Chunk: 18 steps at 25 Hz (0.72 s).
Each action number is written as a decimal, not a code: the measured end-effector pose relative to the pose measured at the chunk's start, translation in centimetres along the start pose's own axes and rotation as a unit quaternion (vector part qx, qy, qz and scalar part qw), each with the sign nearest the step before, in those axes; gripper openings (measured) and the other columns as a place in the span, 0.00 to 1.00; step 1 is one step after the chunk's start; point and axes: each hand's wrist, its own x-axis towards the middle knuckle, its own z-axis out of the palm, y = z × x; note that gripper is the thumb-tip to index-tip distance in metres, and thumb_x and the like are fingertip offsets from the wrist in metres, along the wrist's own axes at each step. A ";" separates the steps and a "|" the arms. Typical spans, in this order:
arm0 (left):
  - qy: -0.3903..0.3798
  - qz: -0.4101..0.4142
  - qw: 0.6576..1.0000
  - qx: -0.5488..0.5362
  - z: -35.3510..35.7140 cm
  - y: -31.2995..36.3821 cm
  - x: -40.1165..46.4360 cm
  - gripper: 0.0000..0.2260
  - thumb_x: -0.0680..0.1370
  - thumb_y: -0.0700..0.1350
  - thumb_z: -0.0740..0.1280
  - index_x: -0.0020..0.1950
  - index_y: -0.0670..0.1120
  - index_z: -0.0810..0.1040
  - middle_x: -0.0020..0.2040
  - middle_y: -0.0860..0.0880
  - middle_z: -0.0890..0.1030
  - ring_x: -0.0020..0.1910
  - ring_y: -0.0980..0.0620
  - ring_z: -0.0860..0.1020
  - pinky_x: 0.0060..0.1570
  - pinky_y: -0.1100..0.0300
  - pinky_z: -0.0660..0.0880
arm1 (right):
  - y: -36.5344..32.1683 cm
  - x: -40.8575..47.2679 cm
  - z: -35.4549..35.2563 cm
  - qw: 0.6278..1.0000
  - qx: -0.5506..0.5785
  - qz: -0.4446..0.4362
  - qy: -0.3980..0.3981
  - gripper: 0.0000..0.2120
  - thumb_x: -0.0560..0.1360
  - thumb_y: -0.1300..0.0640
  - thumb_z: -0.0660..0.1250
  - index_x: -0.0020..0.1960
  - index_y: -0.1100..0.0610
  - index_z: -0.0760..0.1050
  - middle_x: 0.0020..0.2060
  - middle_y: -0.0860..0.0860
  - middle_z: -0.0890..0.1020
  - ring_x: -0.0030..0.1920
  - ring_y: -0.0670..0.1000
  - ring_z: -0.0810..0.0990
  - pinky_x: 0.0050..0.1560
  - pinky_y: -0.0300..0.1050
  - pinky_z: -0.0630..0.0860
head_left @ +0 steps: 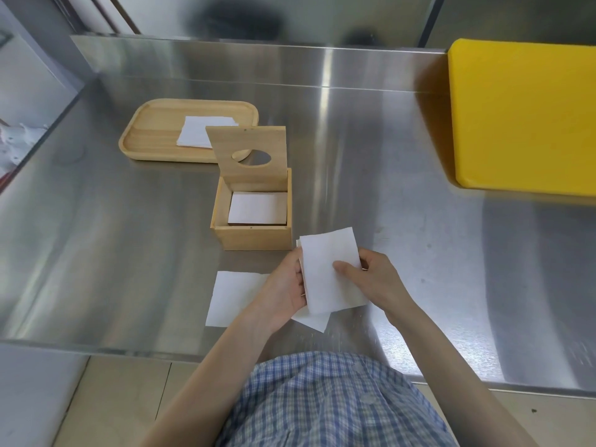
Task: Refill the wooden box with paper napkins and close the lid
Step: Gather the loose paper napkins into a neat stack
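Step in hand: squaring up a batch of napkins before loading. Both hands meet just below centre frame, over the tabletop (403, 156). Left hand (287, 285) cups the left edge of a small stack (329, 272); right hand (375, 279) holds the right edge, thumb pressed flat on the top sheet. Fingers of both hands are closed on the stack. One sheet sticks out crooked at the stack's bottom edge, so the stack is not yet even.

Box (251, 221) sits at centre frame, just above the hands. Lid (250, 156) stands open, tilted back on the far edge, oval slot facing the camera. Inside: white napkins (256, 208) lying flat, well below the rim, shifted toward the right wall. Room for more.

Tray (154, 130) at upper left, behind the box: a few napkins (196, 135) on its right half, partly hidden by the lid.

Loose sheet (230, 298) flat on the tabletop, lower left of the hands, partly under the left wrist.

Next move, as I judge it: align the stack, carry it up to the box, lower it flat onto the napkins inside. Loose sheet and tray napkins likely remain to load before the lid comes down.
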 end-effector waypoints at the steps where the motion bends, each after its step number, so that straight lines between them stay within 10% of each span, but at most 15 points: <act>1: 0.000 -0.008 1.000 -0.008 0.0 0.1 0.0 0.18 0.80 0.56 0.53 0.58 0.46 0.75 0.51 0.47 0.80 0.49 0.51 0.79 0.50 0.57 0.75 | -0.1 0.0 0.1 1.000 -0.012 -0.002 0.003 0.13 0.75 0.56 0.66 0.57 0.60 0.76 0.48 0.49 0.79 0.48 0.52 0.76 0.47 0.43 0.71; 13: 0.047 -0.002 0.995 0.088 -0.8 0.0 -0.5 0.07 0.81 0.44 0.57 0.49 0.46 0.75 0.47 0.48 0.80 0.49 0.48 0.78 0.50 0.56 0.74 | 0.3 1.2 -0.9 0.999 -0.020 -0.008 0.041 0.05 0.74 0.54 0.66 0.45 0.56 0.78 0.39 0.50 0.80 0.44 0.53 0.78 0.46 0.43 0.74; 18: 0.082 -0.017 0.992 0.091 -1.3 0.2 -0.4 0.06 0.81 0.46 0.58 0.46 0.48 0.73 0.47 0.47 0.78 0.49 0.47 0.77 0.55 0.50 0.72 | 1.0 2.8 -1.3 0.966 -0.238 -0.015 0.103 0.19 0.73 0.51 0.66 0.62 0.56 0.71 0.57 0.55 0.76 0.59 0.56 0.72 0.56 0.48 0.70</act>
